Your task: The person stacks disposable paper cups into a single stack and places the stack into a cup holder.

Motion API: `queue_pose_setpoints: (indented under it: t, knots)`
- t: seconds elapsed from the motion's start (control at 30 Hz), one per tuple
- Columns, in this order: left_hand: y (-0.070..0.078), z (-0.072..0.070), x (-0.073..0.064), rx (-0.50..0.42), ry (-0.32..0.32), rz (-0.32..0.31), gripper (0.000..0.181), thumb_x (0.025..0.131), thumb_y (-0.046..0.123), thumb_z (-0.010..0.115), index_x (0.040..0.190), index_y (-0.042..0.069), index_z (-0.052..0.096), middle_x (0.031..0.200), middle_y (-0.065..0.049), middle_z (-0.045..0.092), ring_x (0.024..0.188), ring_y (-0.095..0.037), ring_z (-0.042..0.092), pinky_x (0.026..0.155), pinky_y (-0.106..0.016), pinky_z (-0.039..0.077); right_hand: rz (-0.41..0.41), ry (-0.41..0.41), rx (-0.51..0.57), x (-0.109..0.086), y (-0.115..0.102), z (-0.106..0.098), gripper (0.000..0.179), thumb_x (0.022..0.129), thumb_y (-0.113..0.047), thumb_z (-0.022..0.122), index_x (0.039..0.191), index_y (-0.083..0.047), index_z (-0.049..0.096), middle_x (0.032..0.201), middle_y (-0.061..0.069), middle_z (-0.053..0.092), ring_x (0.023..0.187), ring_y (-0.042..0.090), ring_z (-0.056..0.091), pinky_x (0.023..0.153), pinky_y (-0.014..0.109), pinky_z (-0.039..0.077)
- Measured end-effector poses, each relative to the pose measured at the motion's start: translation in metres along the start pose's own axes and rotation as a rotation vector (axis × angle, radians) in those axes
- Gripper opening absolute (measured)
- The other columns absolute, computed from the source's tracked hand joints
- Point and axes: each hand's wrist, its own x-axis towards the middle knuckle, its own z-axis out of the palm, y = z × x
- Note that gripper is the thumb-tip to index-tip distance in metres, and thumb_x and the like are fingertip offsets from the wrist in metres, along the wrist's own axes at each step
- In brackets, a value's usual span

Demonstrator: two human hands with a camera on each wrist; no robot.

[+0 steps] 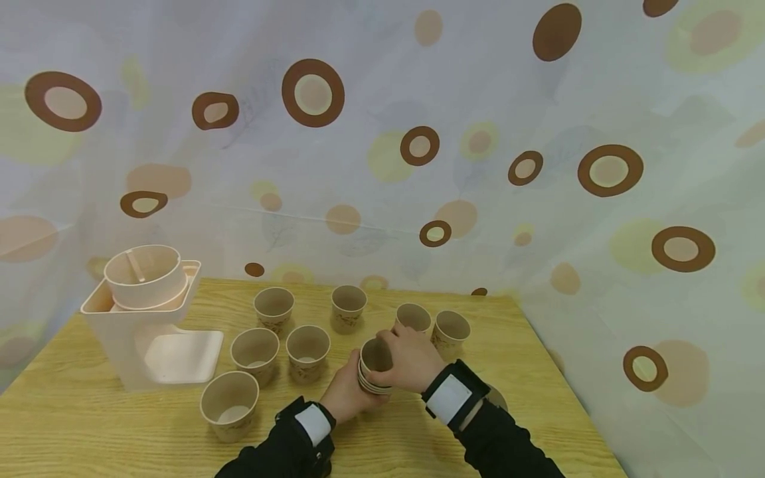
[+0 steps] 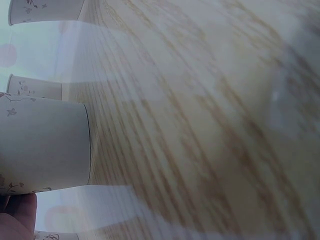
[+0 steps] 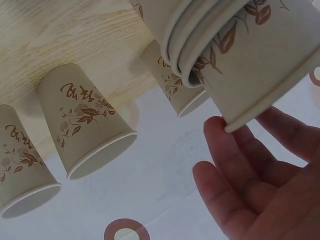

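Observation:
In the head view my left hand (image 1: pixel 351 392) grips a short stack of nested paper cups (image 1: pixel 372 387) low over the table. The fingers of my right hand (image 1: pixel 412 358) pinch the rim of the top paper cup (image 1: pixel 378 353). Seen from the right wrist, that top cup (image 3: pixel 265 65) stands partly out of the stack, with several rolled rims (image 3: pixel 187 37) just below it. Brown leaf prints mark its side. From the left wrist, one cup's plain lower wall (image 2: pixel 50 140) shows close up, with fingertips (image 2: pixel 22 212) against it.
Several upright paper cups stand around the hands, among them a near-left one (image 1: pixel 230 406), a back one (image 1: pixel 348 309) and a right one (image 1: pixel 451 332). At left stands a cream plastic holder (image 1: pixel 140 345) with a round tub (image 1: pixel 146 279). A patterned sheet (image 1: pixel 370 179) hangs behind the wooden table (image 1: pixel 119 431).

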Motion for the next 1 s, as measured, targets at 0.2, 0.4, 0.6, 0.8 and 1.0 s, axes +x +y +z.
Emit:
queue_pose_setpoints:
  t: [0.2,0.4,0.6,0.8,1.0]
  knots:
    - [-0.0009,0.0003,0.0007,0.005,0.001,0.001,0.083,0.069,0.019,0.081,0.132,-0.001,0.032,0.129,-0.021,0.052,0.114,-0.032,0.054,0.094,-0.046,0.043,-0.011,0.017,-0.013,0.0001,0.0002,0.0012,0.058,0.070,-0.042,0.075,0.111,-0.004,0.063,0.095,0.013,0.059,0.081,0.026,0.059,0.068,0.041,0.050]
    - [0.0002,0.0003,0.0005,-0.008,-0.003,-0.008,0.083,0.069,0.017,0.080,0.133,-0.002,0.031,0.130,-0.022,0.050,0.116,-0.032,0.053,0.095,-0.047,0.042,-0.015,0.020,-0.035,0.0012,0.0020,0.0045,0.058,0.069,-0.044,0.076,0.111,-0.005,0.064,0.095,0.012,0.060,0.081,0.025,0.059,0.067,0.039,0.051]
    - [0.0015,-0.0004,-0.0001,-0.011,-0.004,-0.008,0.082,0.069,0.019,0.080,0.132,-0.002,0.032,0.129,-0.021,0.051,0.115,-0.032,0.054,0.093,-0.046,0.043,-0.013,0.015,-0.025,0.0009,0.0023,0.0056,0.059,0.068,-0.044,0.076,0.110,-0.005,0.064,0.095,0.013,0.060,0.081,0.026,0.060,0.068,0.041,0.050]
    - [0.0034,-0.0010,-0.0011,-0.016,-0.011,-0.019,0.080,0.069,0.019,0.079,0.131,-0.002,0.032,0.129,-0.022,0.051,0.115,-0.032,0.054,0.094,-0.047,0.043,0.002,0.004,-0.028,-0.0009,0.0023,0.0064,0.059,0.068,-0.044,0.076,0.111,-0.006,0.063,0.097,0.013,0.060,0.084,0.028,0.059,0.070,0.043,0.050]
    - [0.0044,-0.0009,-0.0018,-0.024,-0.013,-0.027,0.081,0.070,0.019,0.080,0.132,-0.002,0.032,0.130,-0.022,0.050,0.117,-0.033,0.053,0.095,-0.048,0.043,0.001,0.000,-0.010,-0.0017,0.0033,0.0086,0.058,0.069,-0.044,0.075,0.111,-0.005,0.063,0.097,0.013,0.060,0.084,0.028,0.059,0.072,0.043,0.049]
